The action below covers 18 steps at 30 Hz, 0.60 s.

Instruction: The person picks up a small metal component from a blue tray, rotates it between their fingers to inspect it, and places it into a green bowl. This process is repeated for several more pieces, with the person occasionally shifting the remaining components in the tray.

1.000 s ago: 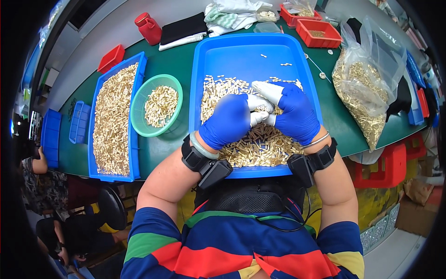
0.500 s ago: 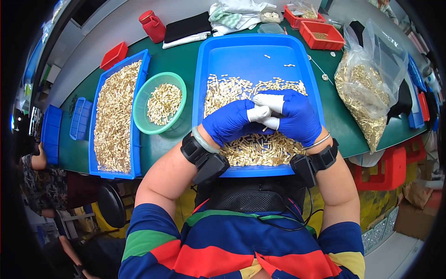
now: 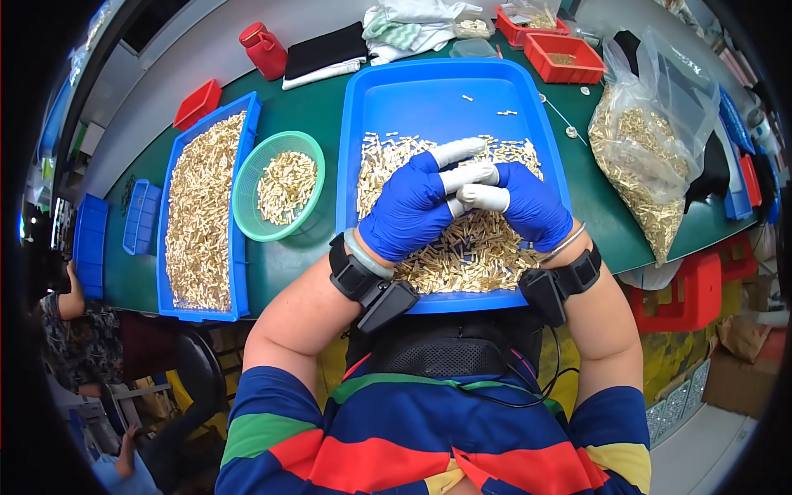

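Over the large blue tray [image 3: 441, 91], my hands meet, both in blue gloves with white covers on some fingers. My left hand [image 3: 412, 202] has its fingers stretched to the right, the uppermost apart from the others. Against those fingers presses my right hand [image 3: 524, 202], its white-covered fingertips drawn together; whatever lies between them is hidden. Below and around both hands spread many short, gold-coloured metal pieces [image 3: 466, 264], narrow and rod-like. A few of them lie singly on the tray's far part.
To the left stand a green basket [image 3: 241, 194] and a long blue tray [image 3: 239, 280], both holding similar pieces. A clear plastic bag [image 3: 652, 177] of them leans at the right. Red bins [image 3: 569, 70], a red jug [image 3: 264, 54] and folded cloths [image 3: 326, 54] line the back.
My left hand's upper finger has come up and stretched out, away from the others. My right hand has turned lower, its fingers less extended over the left. The view has shifted slightly.
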Tool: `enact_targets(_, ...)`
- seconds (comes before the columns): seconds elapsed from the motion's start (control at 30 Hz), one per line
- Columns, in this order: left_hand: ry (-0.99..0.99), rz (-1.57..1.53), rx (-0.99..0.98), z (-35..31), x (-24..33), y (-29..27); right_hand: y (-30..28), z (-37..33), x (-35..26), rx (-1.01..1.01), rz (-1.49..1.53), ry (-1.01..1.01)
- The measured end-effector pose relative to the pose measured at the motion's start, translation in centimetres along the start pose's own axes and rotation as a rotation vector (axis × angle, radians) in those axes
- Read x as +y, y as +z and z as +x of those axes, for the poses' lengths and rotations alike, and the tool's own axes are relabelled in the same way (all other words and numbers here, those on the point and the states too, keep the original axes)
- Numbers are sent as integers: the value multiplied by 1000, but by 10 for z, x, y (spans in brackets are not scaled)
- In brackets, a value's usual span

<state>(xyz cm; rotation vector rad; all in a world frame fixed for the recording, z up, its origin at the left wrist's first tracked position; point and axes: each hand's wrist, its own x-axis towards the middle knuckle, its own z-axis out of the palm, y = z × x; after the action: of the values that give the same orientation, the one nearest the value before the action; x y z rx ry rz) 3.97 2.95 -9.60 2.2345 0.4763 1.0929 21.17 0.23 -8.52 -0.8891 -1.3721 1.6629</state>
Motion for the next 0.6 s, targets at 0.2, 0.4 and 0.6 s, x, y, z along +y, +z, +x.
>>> enact_targets(0.2, -134, -230, -2, -2, 7, 1, -1, 2, 0, -26, -67, 33)
enact_targets(0.4, -569, -516, 22, -6, 9, -1, -7, 4, -6, 371, 8, 80)
enact_targets(0.6, -626, -606, 15, -9, 9, 4, -6, 6, -2, 414, 13, -13)
